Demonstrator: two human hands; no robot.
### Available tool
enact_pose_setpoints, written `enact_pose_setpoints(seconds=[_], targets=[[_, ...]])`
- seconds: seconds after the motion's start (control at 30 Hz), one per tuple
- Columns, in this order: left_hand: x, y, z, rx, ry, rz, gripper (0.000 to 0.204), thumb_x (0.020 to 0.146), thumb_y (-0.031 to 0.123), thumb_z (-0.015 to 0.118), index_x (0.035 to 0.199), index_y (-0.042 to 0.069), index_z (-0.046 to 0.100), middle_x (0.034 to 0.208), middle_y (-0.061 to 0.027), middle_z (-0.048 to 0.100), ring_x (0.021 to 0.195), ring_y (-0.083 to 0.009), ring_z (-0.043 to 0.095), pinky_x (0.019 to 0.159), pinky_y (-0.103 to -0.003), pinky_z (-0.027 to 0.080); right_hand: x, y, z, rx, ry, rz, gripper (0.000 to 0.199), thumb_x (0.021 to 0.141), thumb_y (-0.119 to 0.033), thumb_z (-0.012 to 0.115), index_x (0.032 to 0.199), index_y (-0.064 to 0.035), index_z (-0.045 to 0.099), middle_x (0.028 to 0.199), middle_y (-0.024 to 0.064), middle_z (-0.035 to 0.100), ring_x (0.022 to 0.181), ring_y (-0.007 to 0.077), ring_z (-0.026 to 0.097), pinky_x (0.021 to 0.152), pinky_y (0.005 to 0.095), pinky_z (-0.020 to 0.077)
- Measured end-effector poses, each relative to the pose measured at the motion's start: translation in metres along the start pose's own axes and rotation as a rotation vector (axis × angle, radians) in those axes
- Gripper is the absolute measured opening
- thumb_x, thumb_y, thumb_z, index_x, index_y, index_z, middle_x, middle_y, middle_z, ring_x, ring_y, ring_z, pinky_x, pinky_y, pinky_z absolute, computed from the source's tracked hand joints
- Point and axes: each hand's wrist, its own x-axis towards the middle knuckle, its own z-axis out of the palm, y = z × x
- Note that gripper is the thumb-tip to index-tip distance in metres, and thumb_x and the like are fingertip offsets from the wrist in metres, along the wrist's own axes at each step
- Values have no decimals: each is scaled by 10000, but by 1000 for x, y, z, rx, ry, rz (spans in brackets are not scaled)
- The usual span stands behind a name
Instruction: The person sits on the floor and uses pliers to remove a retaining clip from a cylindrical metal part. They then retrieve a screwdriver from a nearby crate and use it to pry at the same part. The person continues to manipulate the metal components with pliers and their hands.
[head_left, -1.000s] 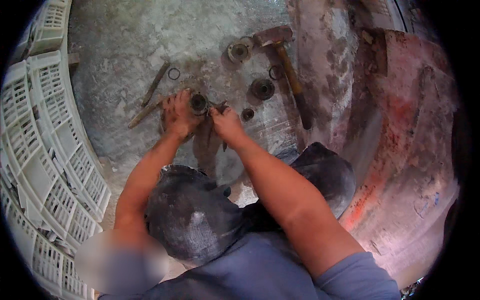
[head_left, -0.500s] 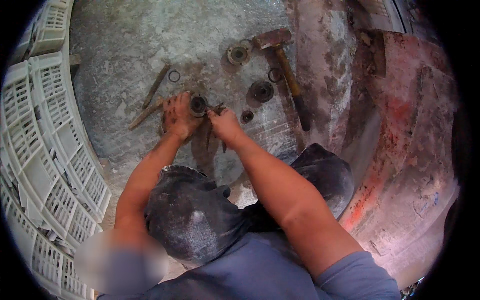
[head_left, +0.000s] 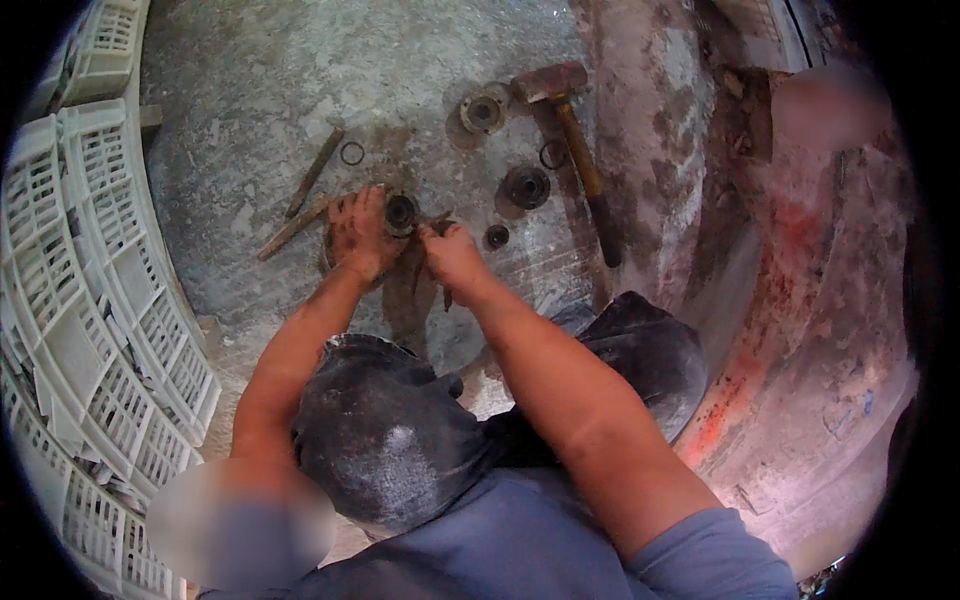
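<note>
My left hand (head_left: pixel 360 238), smudged with dark grime, is closed against the side of a round dark metal hub (head_left: pixel 401 214) on the floor. A dark hole shows in the hub's middle. On its other side, my right hand (head_left: pixel 456 262) is closed around a dark, thin-handled tool that looks like pliers (head_left: pixel 440 221). The tool's tip is close to the hub's rim; whether it touches cannot be made out. Beside my left hand lie a wooden stick (head_left: pixel 285 235) and a dark rod (head_left: pixel 316 172). A thin ring (head_left: pixel 352 153) lies just beyond the hand.
A sledgehammer (head_left: pixel 578 145) lies at the right, near another ring (head_left: pixel 553 154). Nearby are a pale flanged part (head_left: pixel 482 113), a dark round part (head_left: pixel 527 187) and a small one (head_left: pixel 497 236). White plastic crates (head_left: pixel 140 260) line the left; a red-stained block (head_left: pixel 800 290) stands right.
My right hand has shifted very slightly, with the tool still in it. My left hand stays at the hub. The whole view has moved a little.
</note>
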Motion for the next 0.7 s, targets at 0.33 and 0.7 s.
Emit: enact_pose_setpoints(seconds=[0.33,0.7], targets=[[0,1,3,7,-25,-35,758,636,465,801,1231,83,527,1193,-92,575,1153,-314,523,1096,-532,273,-10,-19,-3,-5,4,40,344,916,-301,639,918,43,628,760,108,633,654,197,578,580,359,454],[0,2,-2,-10,-35,4,796,594,335,819,1258,36,497,1164,-115,548,1094,-335,520,1053,-527,309,-14,-25,0,-20,18,11,376,877,-273,663,908,101,635,827,197,668,758,278,634,677,419,485]])
